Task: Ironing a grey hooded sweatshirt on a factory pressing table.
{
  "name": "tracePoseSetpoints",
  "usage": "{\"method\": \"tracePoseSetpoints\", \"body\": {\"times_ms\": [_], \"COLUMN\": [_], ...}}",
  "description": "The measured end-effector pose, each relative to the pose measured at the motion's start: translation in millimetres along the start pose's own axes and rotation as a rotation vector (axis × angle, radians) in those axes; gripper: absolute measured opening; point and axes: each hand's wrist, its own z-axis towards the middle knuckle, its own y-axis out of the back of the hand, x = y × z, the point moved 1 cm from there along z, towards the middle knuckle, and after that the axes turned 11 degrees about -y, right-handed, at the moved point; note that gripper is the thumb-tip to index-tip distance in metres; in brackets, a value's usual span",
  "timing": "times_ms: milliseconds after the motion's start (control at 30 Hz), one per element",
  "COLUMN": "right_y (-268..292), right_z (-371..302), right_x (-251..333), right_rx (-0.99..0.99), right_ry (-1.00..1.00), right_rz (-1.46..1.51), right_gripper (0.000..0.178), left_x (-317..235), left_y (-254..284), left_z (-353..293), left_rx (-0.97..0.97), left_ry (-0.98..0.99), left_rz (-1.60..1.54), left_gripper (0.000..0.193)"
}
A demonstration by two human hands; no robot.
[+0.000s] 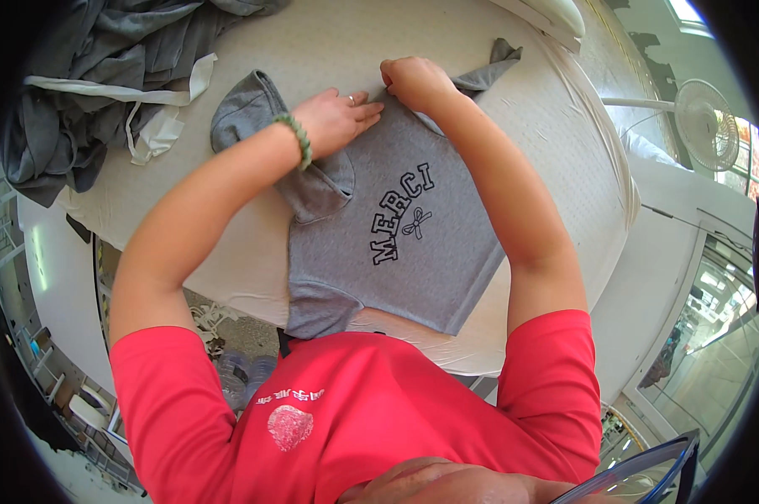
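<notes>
Grey sweatshirt [396,218] with arched black lettering and a small bow lies spread front up on a cream cloth-covered table [564,168], directly before a person in a red T-shirt [396,395]. Its hood [245,109] points to the upper left, partly beneath the left forearm. The left hand [333,124] rests palm down near the neck, fingers extended and clasping nothing. The right hand [417,82] is curled at the far edge, by a sleeve [493,71]; whether its fingertips pinch the fabric cannot be told. A heap of grey cloth [102,50] sits at upper left. For a neat result, the flat hand should probably steady the neck while the other draws the far edge out gently, without stretching the soft knit or creasing the front.
</notes>
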Motion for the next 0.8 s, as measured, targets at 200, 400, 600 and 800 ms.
{"method": "tracePoseSetpoints", "body": {"times_ms": [200,400,600,800], "right_y": [-61.3,-82.7,-101.8,-105.9], "right_z": [-55.2,-101.4,-105.9,-124.7], "right_x": [-17.1,-43.0,-21.9,34.4], "right_rx": [-0.430,-0.739,-0.714,-0.607], "right_ry": [-0.094,-0.126,-0.355,-0.132], "right_rz": [0.394,0.208,0.230,0.314], "right_gripper": [0.038,0.057,0.062,0.072], "left_x": [19.7,15.9,14.6,15.6], "left_y": [34.1,37.0,41.0,34.8], "left_z": [29.9,26.0,32.6,33.8], "left_rx": [0.370,0.392,0.420,0.397], "left_ry": [-0.076,-0.049,-0.044,-0.053], "left_rz": [-0.035,-0.021,-0.006,-0.021], "left_gripper": [0.091,0.103,0.104,0.101]}}
